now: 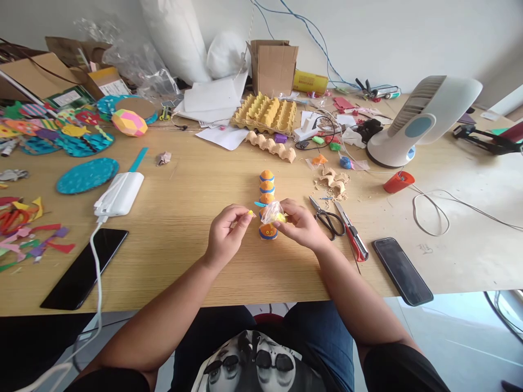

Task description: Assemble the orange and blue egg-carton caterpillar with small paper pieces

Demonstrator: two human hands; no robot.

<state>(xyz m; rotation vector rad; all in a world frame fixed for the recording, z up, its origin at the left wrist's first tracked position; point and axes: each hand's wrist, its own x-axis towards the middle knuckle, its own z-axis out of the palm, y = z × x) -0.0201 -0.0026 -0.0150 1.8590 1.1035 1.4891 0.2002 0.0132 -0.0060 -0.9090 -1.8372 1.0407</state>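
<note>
My left hand [229, 231] is closed in a pinch on a small bit of yellow clay [250, 213] at the thumb and fingertip. My right hand [300, 223] grips a clear plastic bag [271, 212] with a lump of yellow clay [281, 217] in it. Beneath the hands, in a line running away from me, lies a caterpillar figure [267, 186] of orange egg-carton cups with blue bands. Its nearest cup bears a face [268, 232]. The bag and right fingers hide part of its middle. A small blue strip [260, 204] sticks out at its side.
Right of my hand lie black-handled scissors [330, 220], a red utility knife [354, 237] and a phone [402, 270]. A white fan [412, 128] stands behind them. Egg cartons [265, 113] are at the back; a power bank [119, 194] and a black tablet-like device [85, 267] lie left.
</note>
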